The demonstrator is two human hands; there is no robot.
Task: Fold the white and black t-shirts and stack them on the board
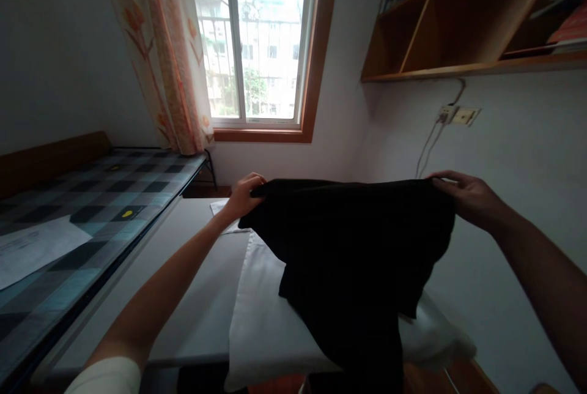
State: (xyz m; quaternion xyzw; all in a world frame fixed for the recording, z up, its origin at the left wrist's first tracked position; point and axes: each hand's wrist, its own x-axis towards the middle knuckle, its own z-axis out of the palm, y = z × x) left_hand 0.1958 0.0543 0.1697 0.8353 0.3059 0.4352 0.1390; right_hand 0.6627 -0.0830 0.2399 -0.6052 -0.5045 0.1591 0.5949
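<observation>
A black cloth garment (353,235) hangs stretched between my two hands, its top edge nearly level and its lower part drooping in front of a white cloth. My left hand (247,193) pinches the garment's upper left corner. At the upper right corner, my right hand (463,195) grips the fabric between thumb and fingers. The white cloth (263,314) lies over the white table (197,284) beneath the garment, and part of it is hidden. A sheet of paper (220,207) lies on the table behind my left hand.
On the left is a bed with a checked cover (151,180) and a paper (41,247) on it. Ahead are a window (270,45) and a flowered curtain (169,57). A wooden shelf (458,66) and a socket (458,114) with cables are on the right wall.
</observation>
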